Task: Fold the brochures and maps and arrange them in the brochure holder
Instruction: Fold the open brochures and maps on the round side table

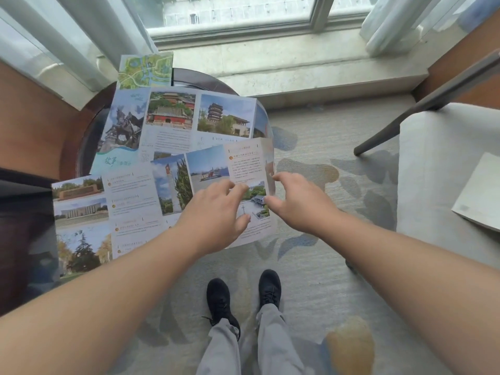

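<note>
Two large unfolded brochures lie overlapping on a small round dark table [89,131] beside the window, and both sheets are wider than the tabletop, so their edges hang past its rim. The upper brochure [173,117], showing a statue and temple buildings, sits toward the window; the lower brochure [113,207], nearer the person, overlaps its bottom edge and juts out over the carpet [324,266]. The left hand [216,215] rests palm down on the lower brochure near its right end, fingers spread and pinching nothing, seemingly to pin the sheet flat. The right hand [300,201] hovers at the sheet's right edge with fingers loosely curled and apart; whether the fingertips actually touch the paper cannot be told. That pairing suggests one hand anchoring while the other readies to lift the outer panel for a first fold, though no crease has yet been turned. At the table's far side a green map [146,70] stands upright, probably propped in the brochure holder, yet the holder itself is hidden behind the paper, so what else it contains cannot be judged. A pale sheet or booklet [479,190] lies on the cushioned chair [433,158] to the right, well apart from the table
</note>
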